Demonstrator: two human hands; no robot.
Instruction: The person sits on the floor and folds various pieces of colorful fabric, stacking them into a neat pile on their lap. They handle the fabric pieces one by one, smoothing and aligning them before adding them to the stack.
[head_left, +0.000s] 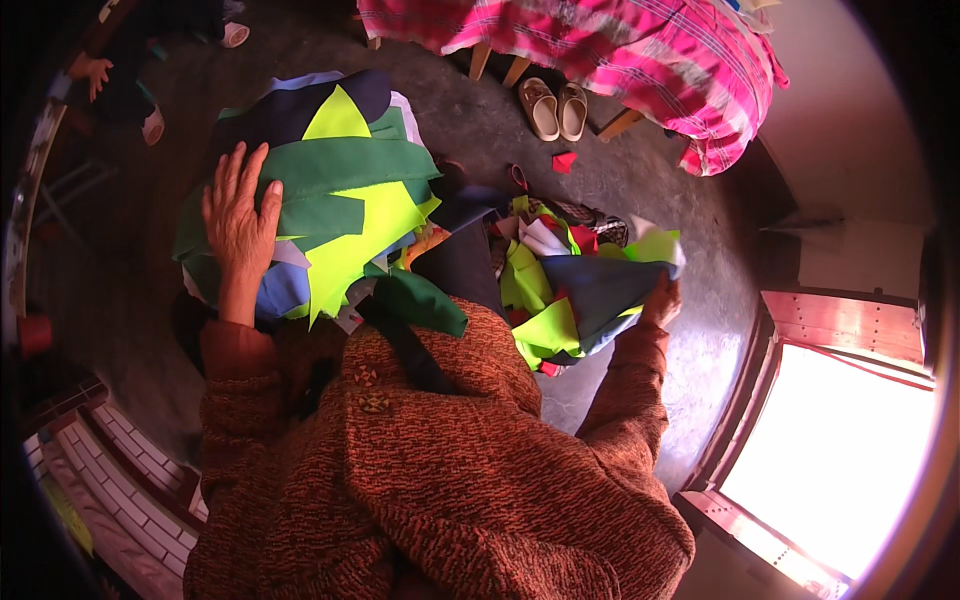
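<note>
My left hand (242,212) lies spread on top of a heap of fabric scraps, palm down, fingers straight. Dark green cloth (335,165) is uppermost there, with neon yellow cloth (370,225) and navy cloth (300,112) around it. At the right, my right hand (660,301) pinches the outer edge of a grey-blue cloth piece (597,288); its fingertips are partly hidden. That piece lies over a second heap of mixed scraps, neon yellow (524,275), red and white. A dark green scrap (420,300) rests across my lap.
A bed or bench with a pink plaid cover (600,50) stands at the far side, beige clogs (540,108) in front of it. A red scrap (564,162) lies on the floor. Another person's hand (92,75) shows at upper left. A bright opening (830,450) is at right.
</note>
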